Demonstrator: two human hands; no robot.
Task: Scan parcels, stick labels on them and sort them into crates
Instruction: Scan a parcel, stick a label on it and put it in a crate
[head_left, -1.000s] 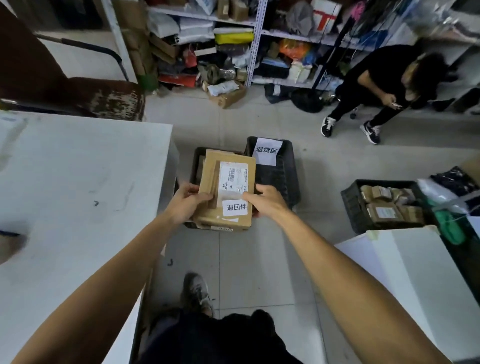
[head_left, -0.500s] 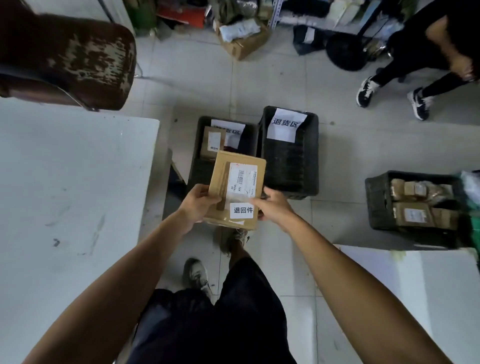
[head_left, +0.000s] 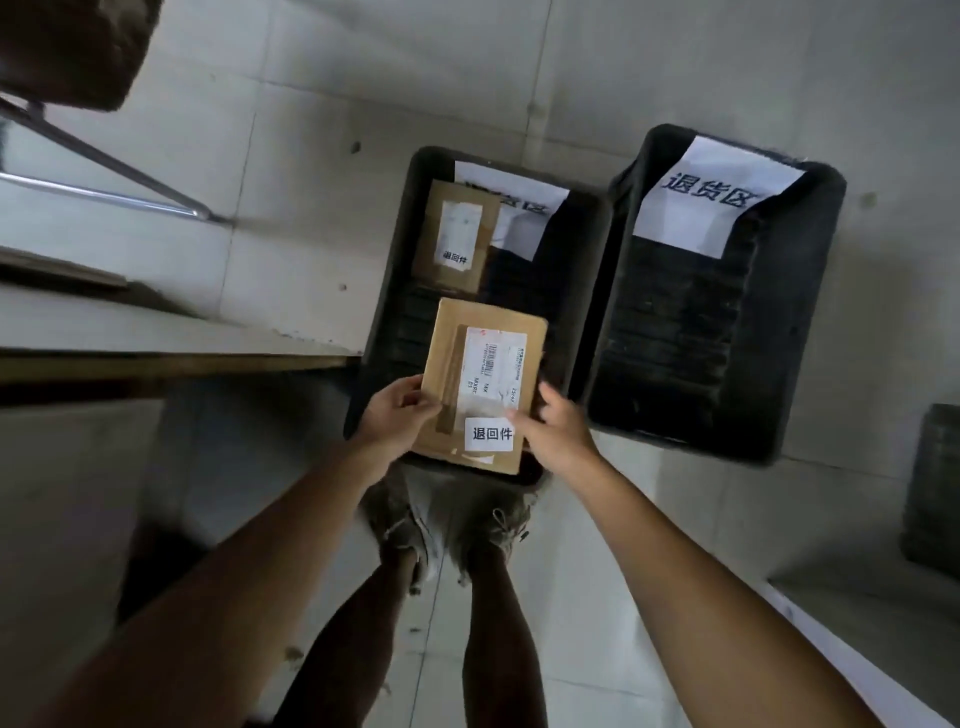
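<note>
Closest to me, two bare legs and a pair of worn shoes (head_left: 447, 525) stand on the tiled floor, right at the near rim of the left crate (head_left: 387, 291); just above them both of my hands hold a flat cardboard parcel (head_left: 480, 384) over the near end of that crate; my left hand (head_left: 397, 415) grips its left edge, thumb curled onto the top face and fingers hidden underneath; my right hand (head_left: 556, 426) pinches the right edge near the bottom corner, thumb resting beside the white sticker (head_left: 491, 434) printed 退回件, the other fingers loosely bent behind the edge; a shipping label (head_left: 491, 371) with a barcode sits above the sticker; whether the parcel touches the crate floor I cannot tell; further in, a second parcel (head_left: 457, 236) with the same kind of sticker lies at the far end of the left crate, partly over a white paper sign; touching the left crate on its right stands another black crate (head_left: 810, 312), with a sign (head_left: 711, 197) reading 退货区 hung over its far wall; at the left runs a pale table edge (head_left: 171, 358); beyond it, metal chair legs (head_left: 104, 171)
</note>
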